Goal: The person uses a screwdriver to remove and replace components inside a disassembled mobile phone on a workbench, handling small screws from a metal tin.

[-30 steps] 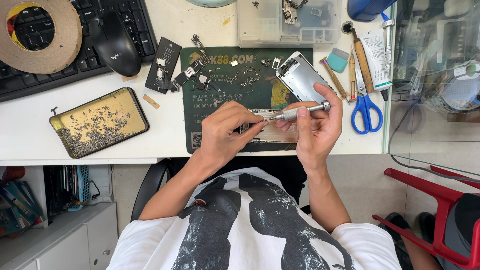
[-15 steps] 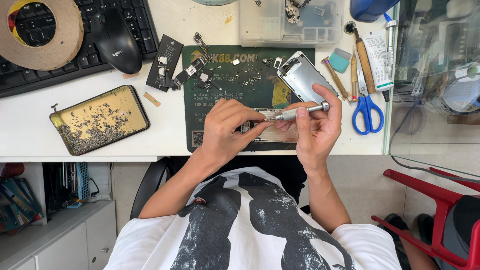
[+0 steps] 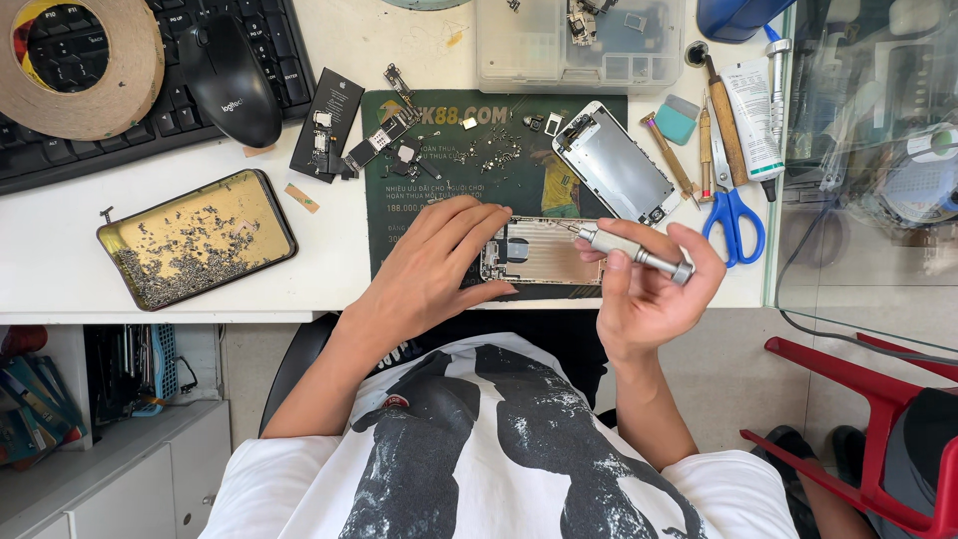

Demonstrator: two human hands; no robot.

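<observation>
An opened phone body (image 3: 539, 252) lies on a dark green work mat (image 3: 439, 190) at the desk's front edge. My left hand (image 3: 434, 265) rests flat beside it, its fingertips holding down the left end. My right hand (image 3: 649, 289) grips a small silver screwdriver (image 3: 631, 250), whose tip touches the phone body's upper right corner. The removed phone screen (image 3: 617, 163) lies face down on the mat just above, with tiny screws and small parts (image 3: 489, 150) scattered near it.
A gold tray of screws (image 3: 200, 238) sits at the left. Behind are a keyboard (image 3: 90, 130), a black mouse (image 3: 232, 82), a tape roll (image 3: 80, 60) and a clear parts box (image 3: 579, 45). Blue scissors (image 3: 733, 215) and hand tools lie at the right. A red chair (image 3: 878, 399) stands nearby.
My left hand has let go of the screwdriver and dropped onto the phone body. My right hand has swung the screwdriver down, so its tip now meets the phone.
</observation>
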